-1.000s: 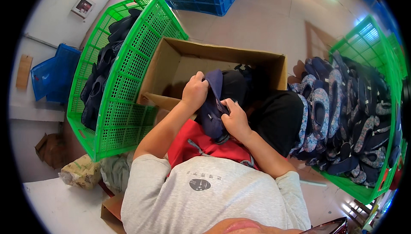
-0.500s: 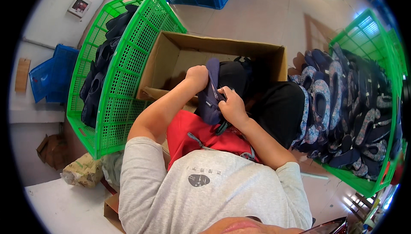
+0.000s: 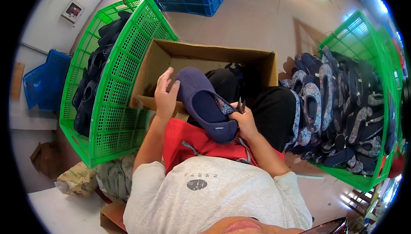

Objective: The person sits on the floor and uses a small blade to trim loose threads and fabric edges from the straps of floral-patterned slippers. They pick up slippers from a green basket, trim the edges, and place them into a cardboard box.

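Pale floor [image 3: 252, 24] is stretching toward one o'clock, beyond my cardboard box [image 3: 150, 73]. Over my lap, the navy slipper [image 3: 205, 105] is pointing its toe to eleven, heel to five. My right hand [image 3: 245, 122] is pinching its rim, partly hiding a dark tool [image 3: 242, 105]; my left hand [image 3: 166, 95], fingers spread, is holding nothing (toe contact is unclear).
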Tool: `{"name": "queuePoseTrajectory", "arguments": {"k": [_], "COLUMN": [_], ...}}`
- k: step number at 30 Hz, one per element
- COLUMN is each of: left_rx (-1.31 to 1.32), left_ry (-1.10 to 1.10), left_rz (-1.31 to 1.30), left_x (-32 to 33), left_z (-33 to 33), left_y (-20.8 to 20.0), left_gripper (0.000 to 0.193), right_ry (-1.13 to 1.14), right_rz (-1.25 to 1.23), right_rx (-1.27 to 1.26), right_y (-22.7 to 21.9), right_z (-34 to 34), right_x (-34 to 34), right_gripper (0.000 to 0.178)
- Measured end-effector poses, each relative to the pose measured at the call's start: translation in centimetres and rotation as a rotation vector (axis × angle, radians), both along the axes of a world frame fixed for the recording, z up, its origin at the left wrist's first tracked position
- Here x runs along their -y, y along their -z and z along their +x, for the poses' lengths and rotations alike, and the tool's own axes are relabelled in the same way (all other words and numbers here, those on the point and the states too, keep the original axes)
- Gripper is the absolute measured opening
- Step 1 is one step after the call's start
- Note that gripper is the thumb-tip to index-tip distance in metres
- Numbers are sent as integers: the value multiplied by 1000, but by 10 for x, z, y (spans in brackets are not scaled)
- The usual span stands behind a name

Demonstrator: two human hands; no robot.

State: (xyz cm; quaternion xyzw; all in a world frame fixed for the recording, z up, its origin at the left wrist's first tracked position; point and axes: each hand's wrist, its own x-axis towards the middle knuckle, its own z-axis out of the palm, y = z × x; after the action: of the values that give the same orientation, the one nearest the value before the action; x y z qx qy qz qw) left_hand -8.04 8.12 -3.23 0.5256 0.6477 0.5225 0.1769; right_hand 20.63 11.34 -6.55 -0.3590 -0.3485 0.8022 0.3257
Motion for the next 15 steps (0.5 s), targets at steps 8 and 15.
{"name": "queuePoseTrajectory", "arguments": {"k": [8,15], "left_rx": [1348,1426], "left_ry": [457,173], "left_rz": [103,76], "left_x": [-11,-22], "left_z": [59,59], "left_y": [-13,-6], "left_gripper": [84,67], "right_ry": [-126,91], "right_rz": [-222,14], "right_rx": [-149,-38], "right_y": [4,-1], "right_z": [14,11], "right_x": [-3,-5], "right_gripper": [23,25]}}
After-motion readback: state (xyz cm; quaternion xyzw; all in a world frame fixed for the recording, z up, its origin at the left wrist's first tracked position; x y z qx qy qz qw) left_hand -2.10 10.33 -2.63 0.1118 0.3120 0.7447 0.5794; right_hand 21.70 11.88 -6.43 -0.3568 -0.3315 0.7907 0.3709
